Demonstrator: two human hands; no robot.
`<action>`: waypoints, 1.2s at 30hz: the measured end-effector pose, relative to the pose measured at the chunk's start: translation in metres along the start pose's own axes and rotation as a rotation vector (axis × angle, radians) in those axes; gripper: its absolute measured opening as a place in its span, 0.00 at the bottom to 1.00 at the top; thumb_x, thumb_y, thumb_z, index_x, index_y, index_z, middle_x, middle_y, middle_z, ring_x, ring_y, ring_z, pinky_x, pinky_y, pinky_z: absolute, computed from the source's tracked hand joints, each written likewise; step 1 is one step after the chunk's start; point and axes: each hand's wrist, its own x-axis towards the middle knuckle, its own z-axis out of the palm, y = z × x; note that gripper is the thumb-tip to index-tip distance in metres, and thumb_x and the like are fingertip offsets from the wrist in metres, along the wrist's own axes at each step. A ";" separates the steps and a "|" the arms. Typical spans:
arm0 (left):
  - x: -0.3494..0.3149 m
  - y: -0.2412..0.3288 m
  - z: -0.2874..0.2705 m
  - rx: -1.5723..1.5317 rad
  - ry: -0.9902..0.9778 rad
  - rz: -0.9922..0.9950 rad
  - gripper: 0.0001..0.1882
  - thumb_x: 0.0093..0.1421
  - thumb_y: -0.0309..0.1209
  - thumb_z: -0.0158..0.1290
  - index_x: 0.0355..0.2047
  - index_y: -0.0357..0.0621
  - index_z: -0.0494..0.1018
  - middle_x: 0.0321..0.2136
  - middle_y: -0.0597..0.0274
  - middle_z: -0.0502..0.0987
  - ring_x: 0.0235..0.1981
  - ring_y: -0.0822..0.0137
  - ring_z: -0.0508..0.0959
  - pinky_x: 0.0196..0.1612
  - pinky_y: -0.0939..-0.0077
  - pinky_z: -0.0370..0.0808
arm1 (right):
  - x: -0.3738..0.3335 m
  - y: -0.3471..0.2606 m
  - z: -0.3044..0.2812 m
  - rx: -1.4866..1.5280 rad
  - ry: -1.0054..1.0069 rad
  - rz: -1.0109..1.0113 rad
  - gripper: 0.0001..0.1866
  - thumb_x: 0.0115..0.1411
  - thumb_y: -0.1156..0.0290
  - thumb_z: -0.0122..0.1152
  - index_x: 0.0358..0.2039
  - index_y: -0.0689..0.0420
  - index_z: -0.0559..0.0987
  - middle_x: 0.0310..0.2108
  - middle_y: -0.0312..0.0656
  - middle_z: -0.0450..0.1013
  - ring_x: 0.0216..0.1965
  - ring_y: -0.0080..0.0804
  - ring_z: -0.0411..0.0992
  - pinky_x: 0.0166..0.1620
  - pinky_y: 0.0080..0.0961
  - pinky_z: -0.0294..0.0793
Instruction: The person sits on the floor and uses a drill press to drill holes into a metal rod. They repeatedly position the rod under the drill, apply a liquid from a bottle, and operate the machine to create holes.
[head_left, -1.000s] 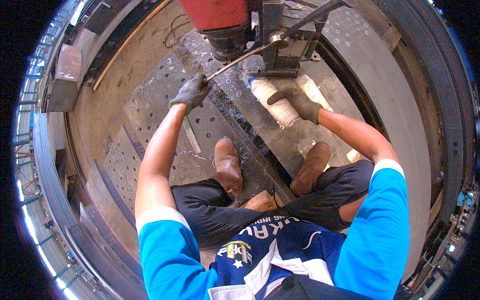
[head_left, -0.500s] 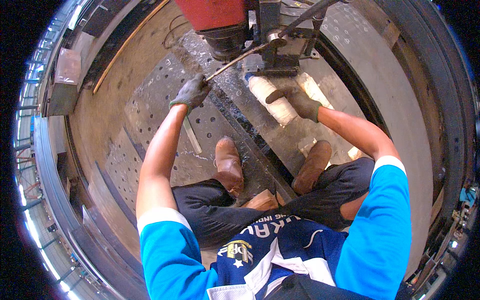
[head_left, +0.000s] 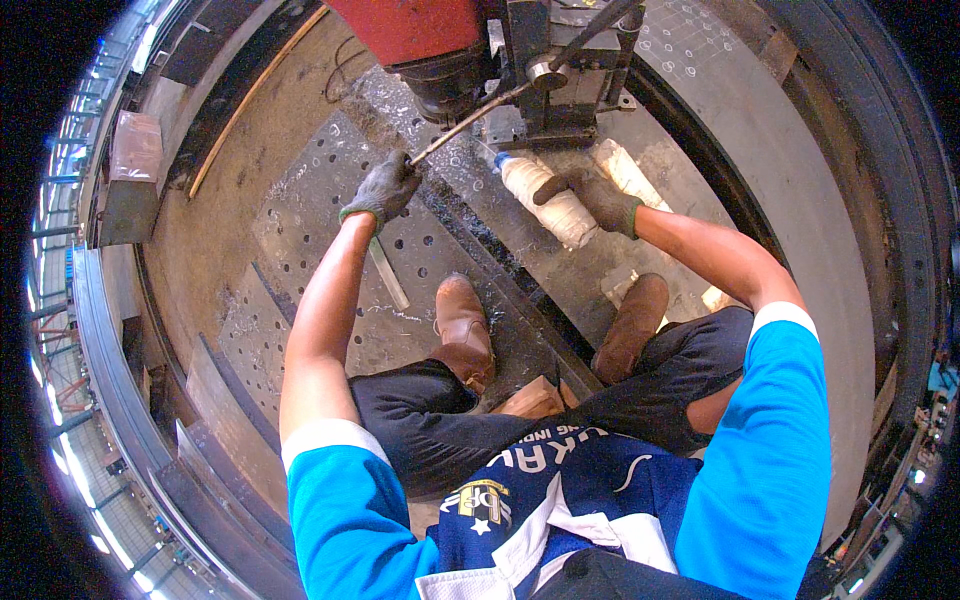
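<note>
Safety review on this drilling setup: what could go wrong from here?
1. The right hand holds the plastic bottle close under the drill press; the glove might snag if the spindle is turning.
2. The left hand grips only the lever tip and could slip off.
3. Metal swarf on the perforated plate lies near both boots.

A metalworking floor seen from above — steel plate, grit and daylight.

The floor is a broad grey steel plate (head_left: 320, 230) punched with rows of round holes, dusted with shavings; a dark channel (head_left: 500, 270) cuts diagonally across it. To the right lies a smoother curved steel sheet (head_left: 790, 230) marked with small chalk circles. At the left edge runs a heavy steel beam (head_left: 110, 330), a rusty box-shaped part (head_left: 130, 170) resting near it — beyond, bright daylight falls through an open framed structure.
</note>
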 end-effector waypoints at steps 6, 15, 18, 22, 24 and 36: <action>0.004 -0.002 0.003 0.038 -0.023 -0.031 0.18 0.67 0.46 0.54 0.43 0.43 0.69 0.37 0.37 0.81 0.41 0.34 0.81 0.43 0.43 0.75 | 0.001 0.006 0.000 -0.167 0.068 -0.179 0.09 0.66 0.74 0.60 0.42 0.58 0.86 0.38 0.44 0.81 0.30 0.32 0.80 0.34 0.29 0.83; 0.000 0.002 0.000 0.017 0.001 0.002 0.19 0.67 0.45 0.55 0.43 0.42 0.69 0.36 0.38 0.81 0.39 0.36 0.82 0.42 0.44 0.75 | 0.005 0.004 -0.005 0.093 -0.086 -0.011 0.10 0.65 0.75 0.60 0.44 0.55 0.87 0.38 0.42 0.81 0.32 0.30 0.80 0.37 0.27 0.83; -0.001 0.005 -0.002 0.012 -0.024 -0.044 0.19 0.66 0.45 0.55 0.44 0.42 0.69 0.38 0.37 0.81 0.41 0.36 0.81 0.43 0.44 0.75 | 0.003 0.008 -0.007 -0.097 -0.052 -0.167 0.11 0.66 0.75 0.60 0.45 0.54 0.87 0.40 0.41 0.81 0.36 0.27 0.80 0.42 0.25 0.82; 0.003 0.004 0.000 0.034 -0.033 -0.031 0.19 0.66 0.45 0.55 0.45 0.43 0.70 0.40 0.37 0.80 0.44 0.35 0.80 0.45 0.44 0.75 | 0.002 0.007 -0.005 -0.191 0.018 -0.242 0.12 0.66 0.65 0.62 0.44 0.54 0.87 0.47 0.39 0.80 0.45 0.28 0.78 0.51 0.27 0.78; 0.004 0.002 0.002 0.025 -0.039 -0.037 0.19 0.65 0.46 0.56 0.45 0.43 0.70 0.41 0.37 0.80 0.45 0.34 0.79 0.46 0.45 0.74 | 0.001 0.002 -0.002 -0.293 0.057 -0.297 0.14 0.65 0.58 0.63 0.44 0.53 0.87 0.49 0.37 0.80 0.47 0.28 0.77 0.52 0.28 0.76; 0.003 0.003 0.002 -0.019 -0.050 -0.032 0.18 0.67 0.45 0.56 0.46 0.44 0.70 0.35 0.44 0.82 0.32 0.47 0.84 0.38 0.51 0.78 | -0.008 -0.013 0.015 -0.341 0.093 -0.320 0.10 0.63 0.75 0.65 0.43 0.55 0.88 0.45 0.38 0.81 0.43 0.24 0.78 0.50 0.25 0.79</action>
